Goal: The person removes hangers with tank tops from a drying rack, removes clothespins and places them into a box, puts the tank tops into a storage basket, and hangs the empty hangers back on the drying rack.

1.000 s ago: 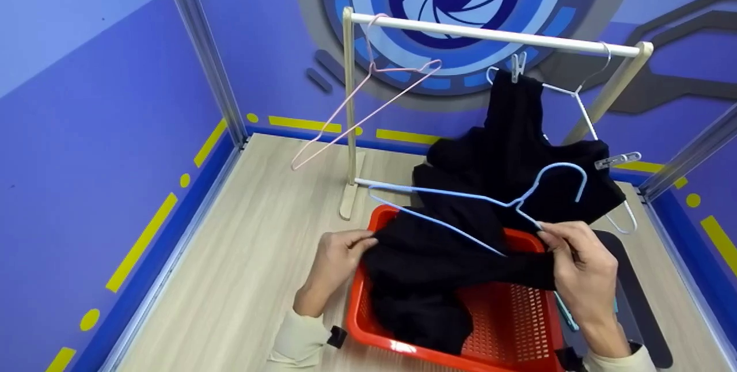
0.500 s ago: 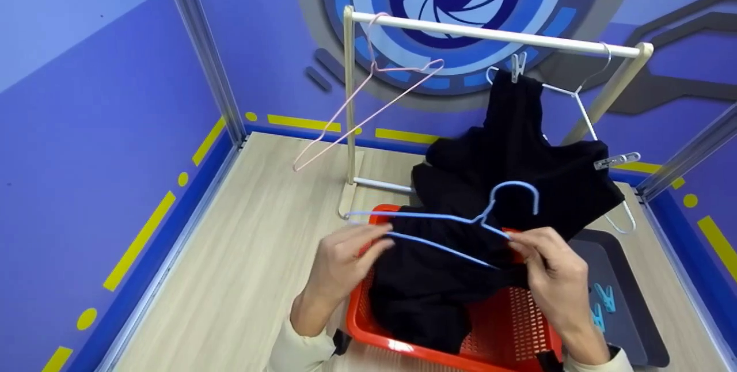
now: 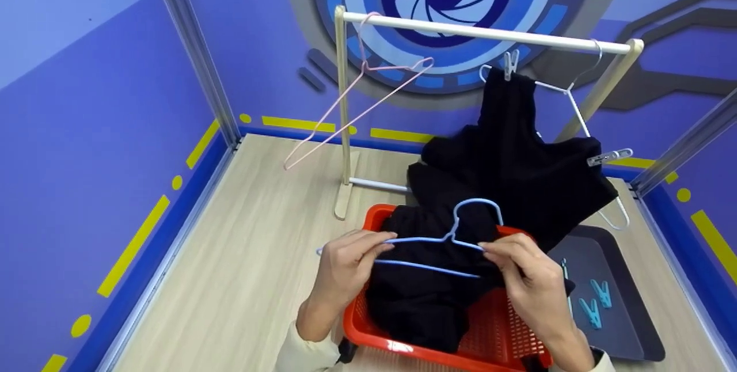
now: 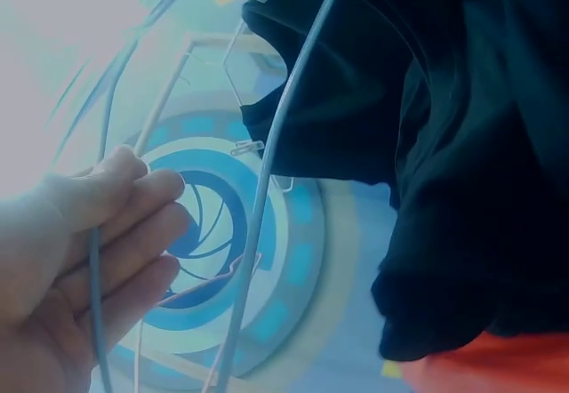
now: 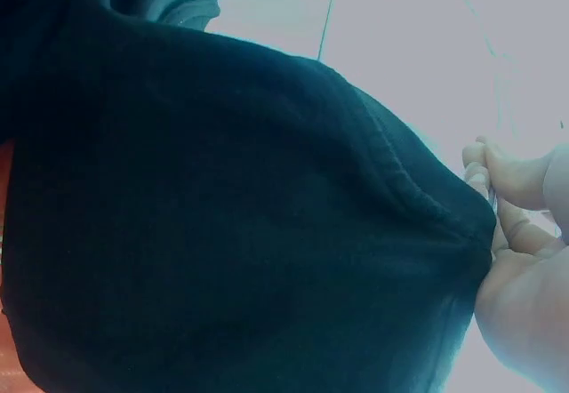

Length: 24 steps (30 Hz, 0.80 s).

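Observation:
A light-blue wire hanger (image 3: 420, 239) is held level over the red basket (image 3: 492, 334). My left hand (image 3: 345, 268) pinches its left shoulder, and the wire runs past the fingers in the left wrist view. On its right shoulder, my right hand (image 3: 532, 283) pinches the wire together with the edge of a black garment (image 3: 420, 303). In the right wrist view that dark cloth (image 5: 231, 206) stretches taut toward the right thumb and fingers. The rest of the garment lies bunched in the basket, partly under the hanger's lower bar.
Behind stands a rack with a white top rail (image 3: 489, 31). It carries a pink hanger (image 3: 364, 65) and a white hanger (image 3: 580, 113) with a black garment (image 3: 512, 159) clipped on by grey pegs (image 3: 610, 157). Turquoise pegs (image 3: 591, 312) lie in a dark tray (image 3: 630, 337) at right.
The hanger and my right hand have moved left and toward me. My left hand has let go of the cloth and taken the hanger's left shoulder. More of the tray with pegs shows.

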Available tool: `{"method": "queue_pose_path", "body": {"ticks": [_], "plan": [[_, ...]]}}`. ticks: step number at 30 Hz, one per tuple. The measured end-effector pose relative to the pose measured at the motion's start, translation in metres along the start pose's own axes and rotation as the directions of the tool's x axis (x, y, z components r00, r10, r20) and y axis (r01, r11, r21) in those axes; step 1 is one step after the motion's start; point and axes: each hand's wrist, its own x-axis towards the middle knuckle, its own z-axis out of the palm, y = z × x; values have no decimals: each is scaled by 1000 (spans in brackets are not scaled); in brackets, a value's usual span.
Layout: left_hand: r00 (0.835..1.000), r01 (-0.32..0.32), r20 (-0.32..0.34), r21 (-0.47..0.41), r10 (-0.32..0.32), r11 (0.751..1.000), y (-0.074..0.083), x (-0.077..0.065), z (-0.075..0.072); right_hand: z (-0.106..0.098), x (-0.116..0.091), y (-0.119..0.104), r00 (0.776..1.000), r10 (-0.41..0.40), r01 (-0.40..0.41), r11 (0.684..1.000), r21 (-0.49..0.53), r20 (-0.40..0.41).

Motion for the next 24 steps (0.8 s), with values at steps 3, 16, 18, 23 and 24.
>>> {"method": "queue_pose_path", "body": {"ticks": [3, 16, 18, 23, 24], "plan": [[1000, 7, -24, -23, -7, 1000, 0, -3, -1, -1, -1, -1, 1000, 27, -27, 999, 38, 16], [994, 44, -99, -91, -53, 995, -14, -13, -10, -34, -27, 21, 976, 202, -193, 976, -104, 83], [994, 51, -96, -103, -61, 993, -16, -14, -11, -35, -26, 20, 980, 191, -185, 979, -87, 58], [992, 78, -91, -139, -91, 987, -10, -11, -17, -41, -23, 17, 980, 195, -198, 977, -81, -41], [991, 86, -94, -139, -100, 986, -7, -9, -19, -42, -23, 17, 976, 209, -213, 973, -84, -58]]}}
